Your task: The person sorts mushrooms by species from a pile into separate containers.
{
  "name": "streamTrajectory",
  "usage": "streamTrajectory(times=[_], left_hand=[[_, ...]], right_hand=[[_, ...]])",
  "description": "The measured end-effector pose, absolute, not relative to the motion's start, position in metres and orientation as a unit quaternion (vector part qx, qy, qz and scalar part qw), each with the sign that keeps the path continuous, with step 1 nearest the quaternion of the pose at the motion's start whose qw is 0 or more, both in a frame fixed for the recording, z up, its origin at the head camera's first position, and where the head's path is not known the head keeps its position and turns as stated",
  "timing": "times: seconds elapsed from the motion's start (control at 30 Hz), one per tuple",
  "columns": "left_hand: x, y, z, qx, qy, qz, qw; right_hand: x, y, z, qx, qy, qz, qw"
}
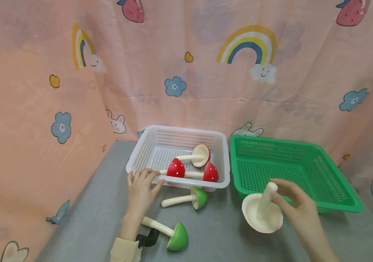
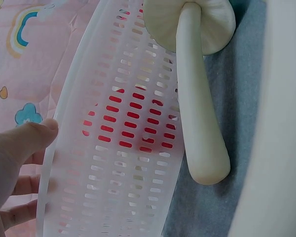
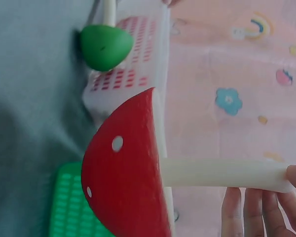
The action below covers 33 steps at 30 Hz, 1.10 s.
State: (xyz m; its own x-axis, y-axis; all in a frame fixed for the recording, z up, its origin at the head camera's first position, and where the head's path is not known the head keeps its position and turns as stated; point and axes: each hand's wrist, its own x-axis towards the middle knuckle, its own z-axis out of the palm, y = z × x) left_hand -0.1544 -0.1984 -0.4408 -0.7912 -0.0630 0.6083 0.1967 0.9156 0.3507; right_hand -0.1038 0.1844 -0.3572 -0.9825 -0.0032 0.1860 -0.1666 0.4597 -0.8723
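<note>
Above table, right hand (image 1: pixel 299 211) pinches mushroom (image 1: pixel 262 214) stem.

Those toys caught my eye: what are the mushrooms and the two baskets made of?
The red mushroom in the right hand looks like painted wood: smooth matte cap, plain pale stem, though moulded plastic is possible. The white basket and green basket look like thin moulded plastic: slotted, slightly glossy walls.

Two baskets (image 1: pixel 160 134) side by side, three mushrooms (image 1: pixel 193 165) in left one, two more (image 1: pixel 186 198) in front
</note>
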Motion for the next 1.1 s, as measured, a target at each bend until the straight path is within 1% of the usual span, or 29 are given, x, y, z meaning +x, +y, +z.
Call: streamTrajectory(times=[0.27,0.5,0.73,0.97,1.1], left_hand=[[-0.155,-0.198,-0.441,-0.037,-0.925,-0.200,0.322],[-0.155,-0.198,-0.441,-0.035,-0.926,-0.203,0.316],[-0.155,-0.198,-0.441,-0.031,-0.928,-0.203,0.311],[-0.156,-0.198,-0.442,-0.034,-0.928,-0.204,0.310],[-0.155,-0.199,-0.442,-0.034,-0.927,-0.203,0.314]], right_hand=[[-0.121,0.161,-0.344,0.089,-0.849,0.514,0.089],[-0.143,0.141,-0.330,0.114,-0.824,0.552,0.058],[-0.173,0.122,-0.326,0.146,-0.754,0.638,0.044],[-0.199,0.099,-0.323,0.132,-0.726,0.674,0.014],[-0.216,0.079,-0.322,0.113,-0.727,0.677,0.007]])
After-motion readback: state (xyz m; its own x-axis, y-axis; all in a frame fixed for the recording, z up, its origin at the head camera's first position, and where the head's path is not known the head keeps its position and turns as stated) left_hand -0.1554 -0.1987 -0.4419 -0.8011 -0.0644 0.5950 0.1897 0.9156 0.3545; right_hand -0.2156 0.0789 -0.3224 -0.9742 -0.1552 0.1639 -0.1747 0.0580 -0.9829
